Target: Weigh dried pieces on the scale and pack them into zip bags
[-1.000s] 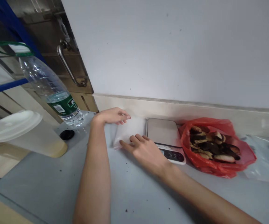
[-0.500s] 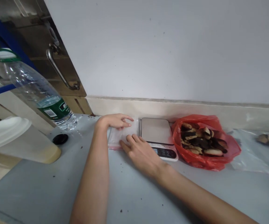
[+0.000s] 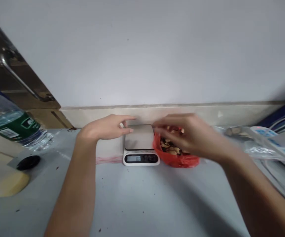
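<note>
A small digital kitchen scale (image 3: 137, 140) with a flat metal plate stands on the grey table, its display facing me. My left hand (image 3: 108, 126) hovers at the plate's left edge, thumb and fingers apart, holding nothing. Under it, left of the scale, lies a stack of clear plastic bags (image 3: 109, 151) with pinkish edges. To the scale's right sits an opened red plastic bag (image 3: 179, 160) of dark and pale dried slices (image 3: 173, 149). Blurred by motion, my right hand (image 3: 189, 133) is above this bag, thumb apart from the fingers and nothing visible between them.
At the left are a large water bottle (image 3: 16, 126), a black cap (image 3: 29, 162) and a pale container (image 3: 6, 177). On the right lie a clear bag with pieces (image 3: 238, 132) and a white device with blue keys (image 3: 283, 144). A wall (image 3: 142, 59) rises behind.
My right hand has left the plastic bag stack and moved right over the red bag. My left hand has lifted toward the scale's plate. The view has turned rightward.
</note>
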A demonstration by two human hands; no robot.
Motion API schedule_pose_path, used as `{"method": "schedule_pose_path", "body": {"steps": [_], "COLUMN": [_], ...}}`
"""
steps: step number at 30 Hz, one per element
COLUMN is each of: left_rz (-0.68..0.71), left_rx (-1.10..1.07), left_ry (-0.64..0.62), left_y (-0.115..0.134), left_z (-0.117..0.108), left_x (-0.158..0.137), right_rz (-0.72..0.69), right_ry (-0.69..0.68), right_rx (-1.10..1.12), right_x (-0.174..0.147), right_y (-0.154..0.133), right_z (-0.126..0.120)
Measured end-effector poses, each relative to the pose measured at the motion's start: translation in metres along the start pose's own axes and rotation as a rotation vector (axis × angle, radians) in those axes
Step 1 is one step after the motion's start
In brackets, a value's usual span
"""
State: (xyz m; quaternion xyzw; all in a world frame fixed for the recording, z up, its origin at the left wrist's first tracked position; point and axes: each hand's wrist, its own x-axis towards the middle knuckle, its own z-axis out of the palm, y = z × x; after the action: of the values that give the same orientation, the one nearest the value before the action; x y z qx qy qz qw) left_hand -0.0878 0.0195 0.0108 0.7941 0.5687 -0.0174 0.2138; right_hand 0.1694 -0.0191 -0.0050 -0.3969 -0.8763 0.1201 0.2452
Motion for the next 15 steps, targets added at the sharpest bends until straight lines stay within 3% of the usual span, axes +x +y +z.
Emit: {"method": "schedule_pose_path", "body": {"steps": [4, 8, 10, 15], "left_rz": [0.32, 0.551, 0.595, 0.635], "left_rx": [-0.085, -0.125, -0.087, 0.045], "left_ry": [0.062, 0.132, 0.141, 0.042], "left_y": [0.054, 0.102, 0.118, 0.136], "left_z": [0.007, 0.031, 0.049, 0.089], "left_x": [0.006, 0.022, 0.032, 0.051], "right_rz": [0.51, 0.997, 1.132, 1.23], "right_ry": [0.082, 0.109, 0.072, 0.016], "right_rx": [-0.106, -0.193, -0.183, -0.118], "right_x": [-0.019, -0.047, -0.064, -0.093], "right_y": [0.033, 0.072, 0.097, 0.145], "right_z": [-0.054, -0.083, -0.088, -0.08]}}
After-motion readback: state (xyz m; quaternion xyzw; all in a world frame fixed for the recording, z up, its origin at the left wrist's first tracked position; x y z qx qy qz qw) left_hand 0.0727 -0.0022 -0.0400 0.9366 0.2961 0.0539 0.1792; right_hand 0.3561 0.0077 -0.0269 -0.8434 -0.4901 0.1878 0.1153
